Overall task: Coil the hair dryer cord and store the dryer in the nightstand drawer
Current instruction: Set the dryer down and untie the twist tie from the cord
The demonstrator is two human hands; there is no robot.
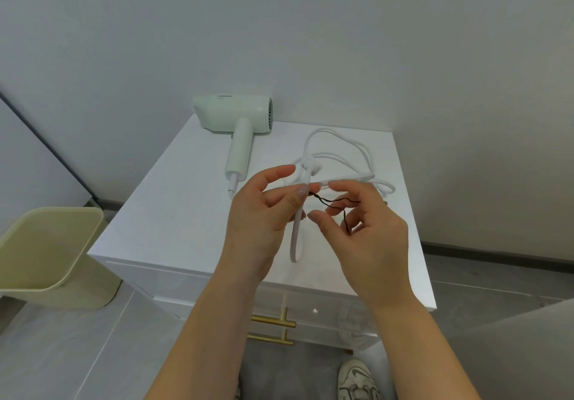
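Pale bin (52,253) on the floor, green hair dryer (236,126) flat at the nightstand's (174,213) back edge – left hand (264,213) raised, thumb and fingers pinching the white cord's (351,178) gathered loops – right hand (366,238) alongside, fingertips pinching a black twist tie (335,205).

Soft, even light fills my view, bright but without glare. Shadows are faint, only a pale smudge on the glossy table (174,213) beneath my left hand (264,213) and right hand (372,238). The white cord (370,155) nearly washes out against it. Straight lines bow towards the edges.
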